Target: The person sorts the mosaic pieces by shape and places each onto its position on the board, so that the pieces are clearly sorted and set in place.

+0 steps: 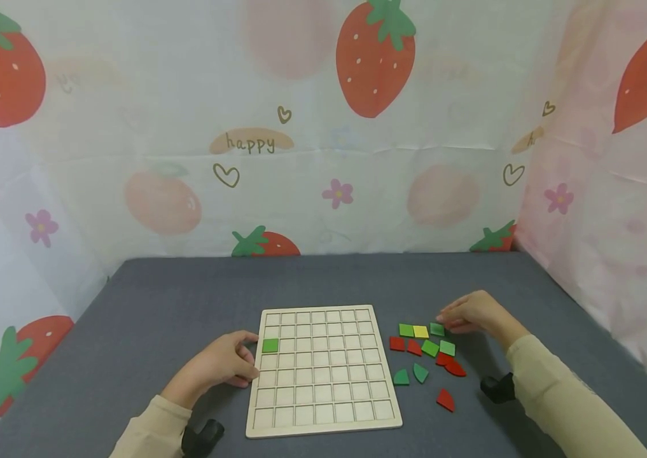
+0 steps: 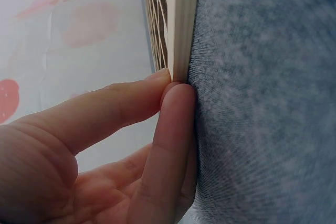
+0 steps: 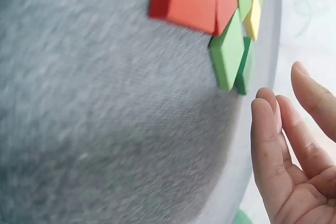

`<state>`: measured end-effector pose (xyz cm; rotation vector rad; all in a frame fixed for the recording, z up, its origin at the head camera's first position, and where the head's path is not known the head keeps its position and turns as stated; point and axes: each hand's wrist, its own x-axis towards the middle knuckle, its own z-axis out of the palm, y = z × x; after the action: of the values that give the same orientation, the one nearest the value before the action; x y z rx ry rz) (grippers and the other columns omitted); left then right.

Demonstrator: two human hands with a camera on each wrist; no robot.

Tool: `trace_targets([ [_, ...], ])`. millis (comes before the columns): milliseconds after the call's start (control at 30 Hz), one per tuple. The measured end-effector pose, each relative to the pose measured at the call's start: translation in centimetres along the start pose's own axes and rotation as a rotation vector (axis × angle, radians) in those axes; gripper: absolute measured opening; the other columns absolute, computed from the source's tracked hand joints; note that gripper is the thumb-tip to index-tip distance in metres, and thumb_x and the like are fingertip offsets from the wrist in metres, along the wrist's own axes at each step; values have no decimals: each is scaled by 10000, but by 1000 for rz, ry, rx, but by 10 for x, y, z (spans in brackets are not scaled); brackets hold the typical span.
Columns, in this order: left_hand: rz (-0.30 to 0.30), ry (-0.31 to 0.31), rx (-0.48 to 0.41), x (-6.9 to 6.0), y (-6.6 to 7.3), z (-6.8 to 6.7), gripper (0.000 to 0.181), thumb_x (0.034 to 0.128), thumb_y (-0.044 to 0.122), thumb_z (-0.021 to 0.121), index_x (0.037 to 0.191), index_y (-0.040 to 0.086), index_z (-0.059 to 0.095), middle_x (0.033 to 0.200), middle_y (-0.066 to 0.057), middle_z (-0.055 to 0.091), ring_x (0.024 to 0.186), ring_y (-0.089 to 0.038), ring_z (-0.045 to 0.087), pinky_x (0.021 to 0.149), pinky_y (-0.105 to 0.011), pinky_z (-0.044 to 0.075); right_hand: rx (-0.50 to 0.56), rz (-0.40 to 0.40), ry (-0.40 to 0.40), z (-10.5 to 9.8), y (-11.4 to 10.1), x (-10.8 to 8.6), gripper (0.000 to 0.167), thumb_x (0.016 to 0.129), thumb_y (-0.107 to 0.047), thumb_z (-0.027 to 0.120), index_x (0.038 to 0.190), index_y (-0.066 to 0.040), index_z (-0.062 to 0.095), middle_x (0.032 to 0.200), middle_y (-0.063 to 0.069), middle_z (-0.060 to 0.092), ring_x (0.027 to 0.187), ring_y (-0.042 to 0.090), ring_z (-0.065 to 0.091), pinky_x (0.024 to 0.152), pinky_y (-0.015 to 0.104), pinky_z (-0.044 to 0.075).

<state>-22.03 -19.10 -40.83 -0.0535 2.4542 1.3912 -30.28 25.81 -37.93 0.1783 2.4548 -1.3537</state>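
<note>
A pale wooden board marked with a grid of square cells lay flat on the table, its near edge toward the person. The left hand was at the board's left side; the left wrist view showed its grip narrow, the thumb on the upper edge and a fingertip against the side near the cloth, so that it pinched the board's rim between them. One green tile sat in the leftmost column, in the third row from the far edge. To the right of the board, well apart from the left hand, lay a loose group of flat coloured pieces. The right hand hung at the far right corner of this group, its grip fairly wide and holding nothing, the thumb apart from the fingers and the fingertips just beside a dark green square. Next to that square lay a yellow square, with a green square on its left. Nearer the person were a red square and a light green square, while a curved red piece lay on its own, nearest of all. Behind the table hung a curtain printed with strawberries.
</note>
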Motion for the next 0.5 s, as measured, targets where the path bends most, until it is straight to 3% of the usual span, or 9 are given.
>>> trace_targets([
  [500,16,-7,1,-1,1,0,727,785,-81,750,1428,-95,410,874,-120,584,713,-196,644,622,-336,596,19,50,-37,-1,11,3,390,861,-104,769,1160,124,669,805,-5,741,734,102,686,731,316,617],
])
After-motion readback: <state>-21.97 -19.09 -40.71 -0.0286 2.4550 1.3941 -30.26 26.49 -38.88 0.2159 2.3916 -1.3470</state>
